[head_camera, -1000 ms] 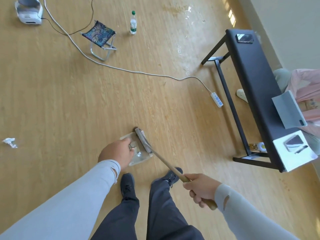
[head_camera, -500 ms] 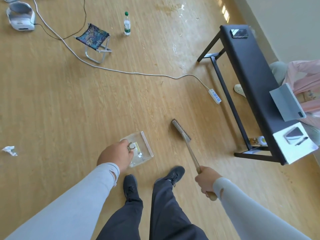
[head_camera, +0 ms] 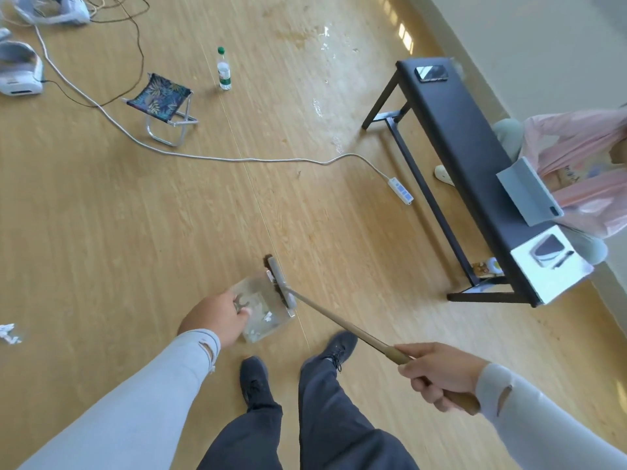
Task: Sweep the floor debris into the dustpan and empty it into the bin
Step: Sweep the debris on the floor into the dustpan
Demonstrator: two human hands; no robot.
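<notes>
1. Head view looks down at a wooden floor point(head_camera: 101, 232), two dark shoes and dark trouser legs.
2. Left hand point(head_camera: 215, 318) grips the handle of a clear dustpan point(head_camera: 263, 308) resting on the floor just ahead of the shoes; small white scraps lie inside it.
3. Right hand point(head_camera: 437, 376) is wrapped around the wooden handle of a broom point(head_camera: 339, 325), whose head sits at the dustpan's far, open edge.
4. A crumpled paper scrap point(head_camera: 8, 334) lies on the floor well to the left.
5. A white cable with a power strip point(head_camera: 400, 191) crosses the floor; a folding stool point(head_camera: 163, 103) and a bottle point(head_camera: 223, 69) stand farther off.
6. A black tabletop point(head_camera: 454, 130) on the right carries a phone point(head_camera: 431, 73), a tablet point(head_camera: 527, 191) and a white box point(head_camera: 549, 266).
</notes>
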